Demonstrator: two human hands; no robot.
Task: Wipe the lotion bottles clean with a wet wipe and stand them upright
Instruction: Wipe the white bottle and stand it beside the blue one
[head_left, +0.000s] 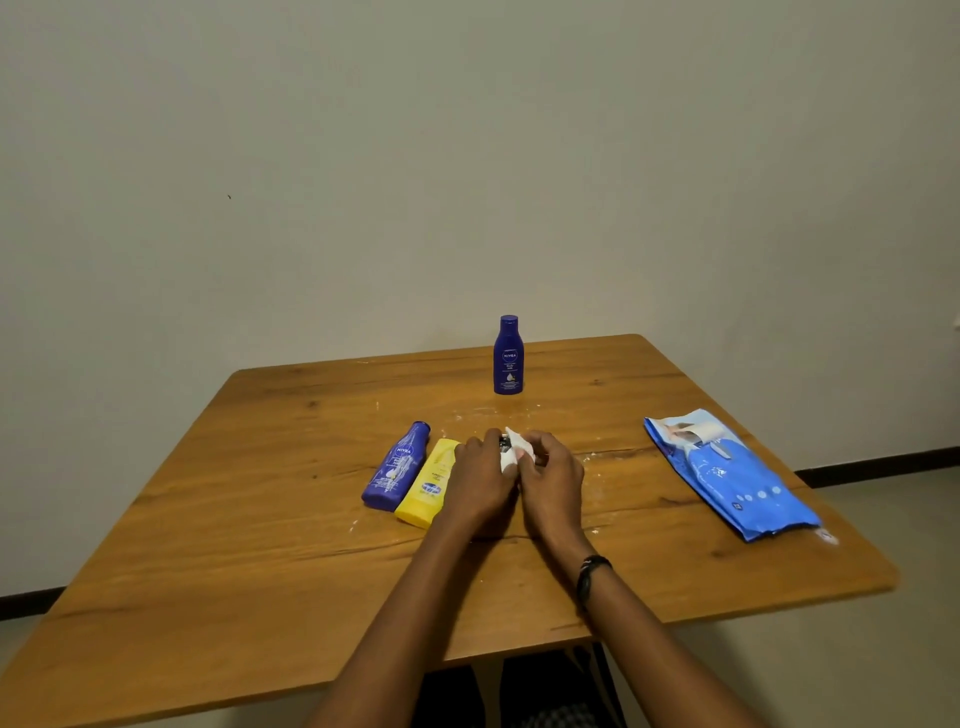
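From my end, both grips meet at the middle of the bench (260, 467), near its front half. The wipe (511, 451) sits right between them, a white crumpled fold sticking up above the knuckles. My right grip (553, 480) is curled in tight, its fingers pinching the wipe. My left grip (480, 478) is curled too, back of the hand toward me, pressed against the right one. A small dark part shows between the two, but I cannot tell what it is or whether the left grip holds it.

Just left of the left grip lie two bottles side by side, touching: the yellow bottle (430, 483) nearest, then the lying blue bottle (397, 465). The standing blue bottle (508, 356) is upright farther back. The wipe pack (727, 473) lies well off to the right.
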